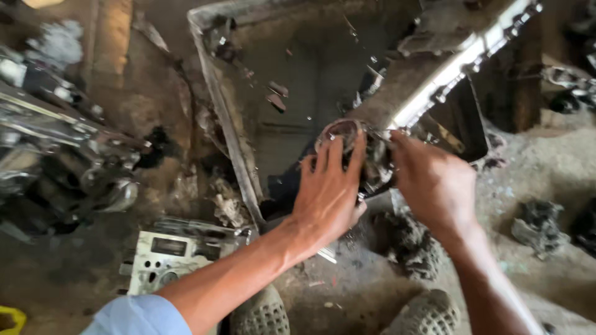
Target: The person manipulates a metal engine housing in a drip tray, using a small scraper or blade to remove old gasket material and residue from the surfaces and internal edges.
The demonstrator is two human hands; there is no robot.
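Two perforated grey shoes [261,315] sit nearest me; above them, my left hand [326,189] and right hand [434,186] both clasp one greasy round metal engine part [360,146] (blurred) between them, over the oily metal tray [230,124].

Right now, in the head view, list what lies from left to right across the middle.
Pile of metal engine parts → left hand → greasy round part → right hand → dark lump on the ground.

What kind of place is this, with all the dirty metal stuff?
Probably a repair workshop for engines. Both hands hold a greasy round metal part over a grimy metal tray, engine pieces lie on the dirt floor.
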